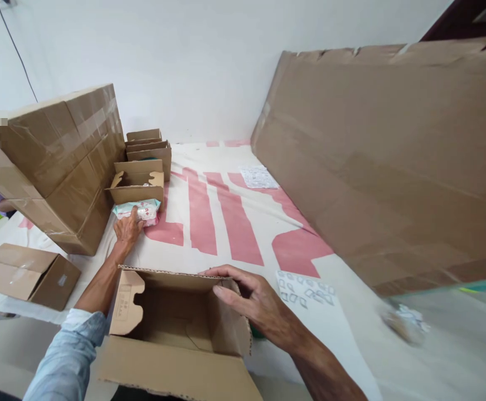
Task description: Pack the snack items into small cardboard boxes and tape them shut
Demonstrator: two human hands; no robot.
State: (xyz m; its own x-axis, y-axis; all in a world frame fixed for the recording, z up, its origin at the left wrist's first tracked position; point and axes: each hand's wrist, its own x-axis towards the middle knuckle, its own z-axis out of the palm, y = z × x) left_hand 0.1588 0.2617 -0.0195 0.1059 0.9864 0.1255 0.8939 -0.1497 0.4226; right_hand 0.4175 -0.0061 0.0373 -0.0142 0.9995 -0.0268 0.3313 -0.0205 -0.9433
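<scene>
An open, empty cardboard box (171, 328) stands in front of me with its flaps up. My right hand (247, 303) rests on its right side, fingers curled over the rim and gripping the flap. My left hand (126, 229) reaches far forward and lies on a pack of wet wipes (139, 210) on the table, fingers closing on its near edge. The pack lies just before a small open carton (136, 181).
Large taped cartons (63, 161) stand at the left, with more small open cartons (149, 146) behind. A big flat cardboard sheet (385, 156) leans at the right. Sticker sheets (305, 289) (258, 176) lie on the red-and-white table cover. A folded box (25, 274) sits at left.
</scene>
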